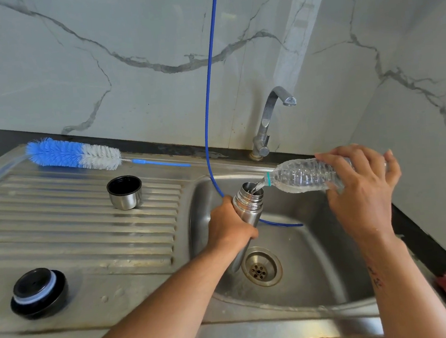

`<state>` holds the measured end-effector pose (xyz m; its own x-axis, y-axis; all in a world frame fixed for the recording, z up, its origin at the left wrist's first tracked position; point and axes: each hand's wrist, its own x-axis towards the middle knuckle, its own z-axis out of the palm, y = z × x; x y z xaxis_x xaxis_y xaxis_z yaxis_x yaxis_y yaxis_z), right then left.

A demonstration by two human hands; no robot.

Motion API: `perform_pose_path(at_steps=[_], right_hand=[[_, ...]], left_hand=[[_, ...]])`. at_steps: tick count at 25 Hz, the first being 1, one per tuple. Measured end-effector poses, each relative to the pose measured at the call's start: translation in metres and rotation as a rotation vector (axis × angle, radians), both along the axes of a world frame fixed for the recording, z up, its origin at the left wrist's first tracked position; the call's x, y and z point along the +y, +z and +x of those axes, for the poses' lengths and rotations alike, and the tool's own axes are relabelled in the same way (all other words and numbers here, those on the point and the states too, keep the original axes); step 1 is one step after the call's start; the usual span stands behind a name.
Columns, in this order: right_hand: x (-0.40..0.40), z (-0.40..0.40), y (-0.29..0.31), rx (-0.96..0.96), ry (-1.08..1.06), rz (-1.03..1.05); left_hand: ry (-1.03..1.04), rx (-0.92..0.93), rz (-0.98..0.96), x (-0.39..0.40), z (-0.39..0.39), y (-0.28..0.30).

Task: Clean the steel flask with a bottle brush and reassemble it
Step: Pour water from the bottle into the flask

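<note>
Hand-held flask (247, 207) under pouring water bottle (301, 175)

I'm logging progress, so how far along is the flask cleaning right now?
Done: the black stopper and steel cup lid are off, on the drainboard. In hand: the left hand grips the steel flask over the sink while the right hand pours from a clear plastic bottle. Left: scrubbing with the untouched blue-and-white bottle brush, reassembly.

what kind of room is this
Most likely a home kitchen, at the sink. A steel sink with a ribbed draining board sits in a dark counter, a tap stands behind the basin, and marble-look panels cover the wall.
</note>
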<state>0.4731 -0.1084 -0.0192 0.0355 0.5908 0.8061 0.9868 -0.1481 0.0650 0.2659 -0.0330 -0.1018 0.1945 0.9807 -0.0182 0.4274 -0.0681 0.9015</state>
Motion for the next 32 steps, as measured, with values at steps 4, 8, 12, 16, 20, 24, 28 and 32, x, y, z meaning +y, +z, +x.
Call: perform_pose_path(at_steps=[4, 8, 12, 16, 20, 24, 28, 32], right_hand=[[0.001, -0.002, 0.004, -0.024, 0.007, 0.001], [0.001, -0.002, 0.009, -0.056, 0.016, -0.004], [0.002, -0.002, 0.016, -0.099, 0.027, 0.009], [0.005, -0.004, 0.023, -0.15, 0.034, 0.001], [0.01, -0.007, 0.03, -0.2, 0.054, -0.029], [0.016, -0.012, 0.037, -0.277, 0.089, -0.07], [0.021, -0.014, 0.05, -0.362, 0.12, -0.099], [0.025, -0.017, 0.064, -0.44, 0.138, -0.136]], left_hand=[[0.002, -0.017, -0.007, 0.0, -0.002, 0.002], [-0.001, -0.023, -0.018, -0.001, -0.003, 0.002], [0.008, -0.021, -0.02, -0.003, -0.003, 0.003], [0.009, -0.018, -0.009, -0.003, -0.003, 0.004], [0.021, -0.017, -0.005, -0.004, -0.002, 0.005], [0.024, -0.022, -0.001, -0.004, -0.002, 0.005], [0.021, -0.024, 0.002, -0.005, -0.002, 0.006], [0.023, -0.02, 0.007, -0.004, -0.004, 0.006]])
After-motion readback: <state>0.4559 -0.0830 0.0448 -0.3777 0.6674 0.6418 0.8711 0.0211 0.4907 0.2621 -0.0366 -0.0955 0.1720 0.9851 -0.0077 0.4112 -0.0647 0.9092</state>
